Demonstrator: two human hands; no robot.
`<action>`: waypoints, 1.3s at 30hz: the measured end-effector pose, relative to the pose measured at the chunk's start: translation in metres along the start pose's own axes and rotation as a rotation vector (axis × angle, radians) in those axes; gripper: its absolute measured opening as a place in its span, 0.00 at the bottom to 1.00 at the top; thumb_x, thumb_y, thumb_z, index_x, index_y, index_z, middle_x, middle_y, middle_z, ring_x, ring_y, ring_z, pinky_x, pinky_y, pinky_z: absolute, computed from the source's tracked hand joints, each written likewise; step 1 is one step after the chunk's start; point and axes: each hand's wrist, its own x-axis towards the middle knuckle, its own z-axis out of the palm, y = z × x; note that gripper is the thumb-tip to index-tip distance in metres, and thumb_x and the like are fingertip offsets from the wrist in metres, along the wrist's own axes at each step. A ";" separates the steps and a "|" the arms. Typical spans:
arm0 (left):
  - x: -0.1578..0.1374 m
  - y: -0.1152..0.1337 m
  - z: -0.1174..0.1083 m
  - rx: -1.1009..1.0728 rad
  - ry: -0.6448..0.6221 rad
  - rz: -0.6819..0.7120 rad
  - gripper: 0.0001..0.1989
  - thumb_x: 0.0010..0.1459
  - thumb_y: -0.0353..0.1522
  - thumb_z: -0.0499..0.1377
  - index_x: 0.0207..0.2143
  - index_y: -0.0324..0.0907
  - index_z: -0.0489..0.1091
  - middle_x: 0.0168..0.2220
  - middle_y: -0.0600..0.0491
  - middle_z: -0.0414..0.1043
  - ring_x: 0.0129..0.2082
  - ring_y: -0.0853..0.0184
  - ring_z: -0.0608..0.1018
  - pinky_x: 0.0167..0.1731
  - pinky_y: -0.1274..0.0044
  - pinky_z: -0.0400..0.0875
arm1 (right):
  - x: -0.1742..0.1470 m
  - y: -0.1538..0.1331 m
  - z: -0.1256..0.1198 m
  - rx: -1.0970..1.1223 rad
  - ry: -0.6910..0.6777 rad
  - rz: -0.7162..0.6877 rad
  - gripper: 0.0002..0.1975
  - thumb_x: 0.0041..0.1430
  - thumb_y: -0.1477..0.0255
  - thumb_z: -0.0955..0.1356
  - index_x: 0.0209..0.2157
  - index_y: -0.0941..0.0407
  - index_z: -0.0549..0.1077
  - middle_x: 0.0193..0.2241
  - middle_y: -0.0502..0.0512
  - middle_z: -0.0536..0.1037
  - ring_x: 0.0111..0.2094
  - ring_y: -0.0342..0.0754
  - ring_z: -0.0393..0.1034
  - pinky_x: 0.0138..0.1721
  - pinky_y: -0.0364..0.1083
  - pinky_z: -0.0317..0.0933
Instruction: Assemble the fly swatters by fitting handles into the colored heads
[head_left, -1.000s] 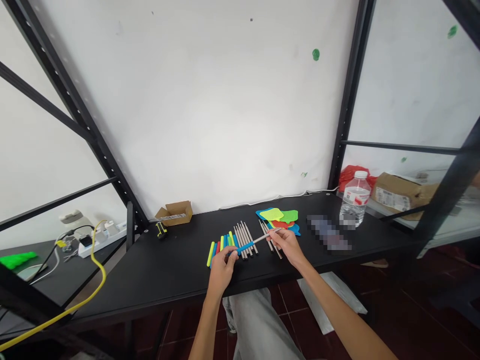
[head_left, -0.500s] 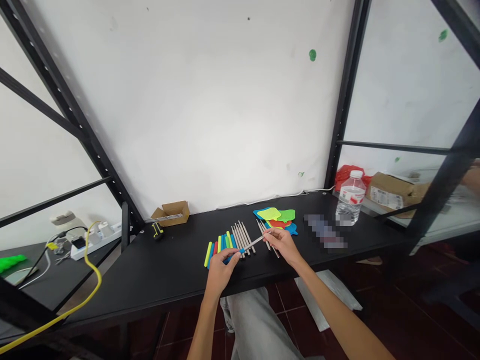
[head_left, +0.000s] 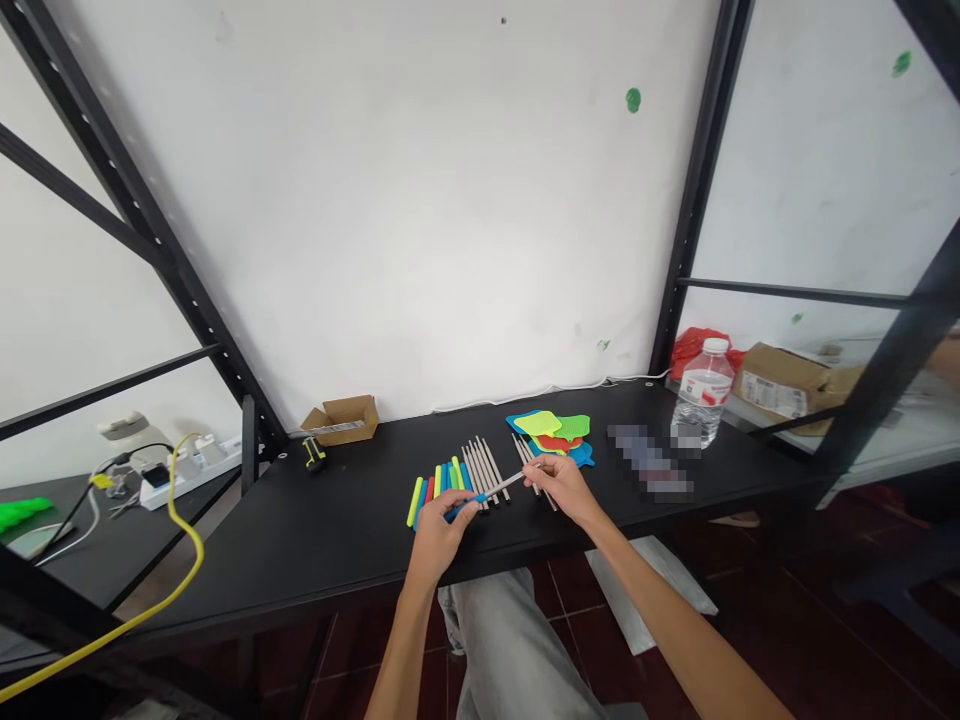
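My left hand is closed around a blue handle near the table's front edge. With fingertips pinched together, my right hand grips a thin metal rod. The rod runs in line to the blue handle's end; whether it sits inside cannot be made out. Behind my left hand lies a row of coloured handles in yellow, blue, red and green. Grey metal rods lie beside them, and several more rods are partly hidden by my right hand. Flat fly swatter heads are piled beyond it.
On the black table stand a small open cardboard box and a water bottle. A black-yellow object lies near the box. A blurred patch is at right. A yellow cable hangs at left, near a power strip.
Both hands keep their grip on the blue handle and the rod, with hardly any movement. The camera view has shifted slightly.
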 end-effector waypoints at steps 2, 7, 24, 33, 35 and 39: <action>0.000 -0.001 0.000 0.009 -0.007 -0.001 0.15 0.59 0.43 0.59 0.39 0.43 0.77 0.41 0.50 0.80 0.42 0.60 0.79 0.45 0.70 0.72 | 0.000 0.001 0.000 -0.010 -0.008 -0.006 0.18 0.53 0.56 0.71 0.30 0.58 0.75 0.24 0.55 0.79 0.26 0.46 0.69 0.29 0.44 0.59; 0.000 -0.001 0.000 0.035 -0.023 0.018 0.16 0.59 0.44 0.58 0.41 0.44 0.77 0.41 0.50 0.79 0.43 0.60 0.79 0.45 0.70 0.72 | 0.000 0.003 0.000 -0.058 -0.040 -0.023 0.16 0.54 0.57 0.70 0.31 0.57 0.75 0.24 0.54 0.79 0.25 0.46 0.68 0.28 0.44 0.58; 0.000 0.004 0.000 -0.031 0.018 -0.012 0.15 0.56 0.45 0.62 0.40 0.46 0.80 0.41 0.52 0.81 0.42 0.59 0.80 0.45 0.71 0.74 | -0.002 -0.002 0.002 -0.128 0.020 -0.133 0.17 0.58 0.58 0.68 0.39 0.57 0.78 0.32 0.57 0.82 0.32 0.50 0.74 0.31 0.45 0.63; 0.000 0.005 -0.004 -0.046 0.099 -0.031 0.19 0.56 0.47 0.61 0.40 0.44 0.80 0.41 0.50 0.81 0.44 0.56 0.80 0.46 0.66 0.75 | -0.005 -0.014 -0.058 -1.091 0.364 0.186 0.12 0.58 0.61 0.68 0.39 0.53 0.77 0.39 0.56 0.80 0.41 0.54 0.75 0.36 0.46 0.62; 0.000 0.006 -0.004 -0.047 0.106 -0.035 0.19 0.56 0.47 0.61 0.40 0.44 0.81 0.41 0.50 0.81 0.44 0.55 0.80 0.45 0.67 0.76 | -0.004 -0.018 -0.062 -1.211 0.334 0.244 0.16 0.57 0.57 0.69 0.39 0.54 0.77 0.40 0.59 0.79 0.41 0.55 0.75 0.36 0.47 0.62; 0.000 0.006 -0.004 -0.053 0.102 -0.053 0.18 0.55 0.46 0.62 0.39 0.44 0.81 0.42 0.50 0.81 0.45 0.55 0.80 0.45 0.68 0.75 | -0.001 -0.029 -0.056 -1.301 0.258 0.295 0.23 0.54 0.50 0.69 0.39 0.55 0.78 0.40 0.63 0.77 0.40 0.57 0.75 0.37 0.49 0.62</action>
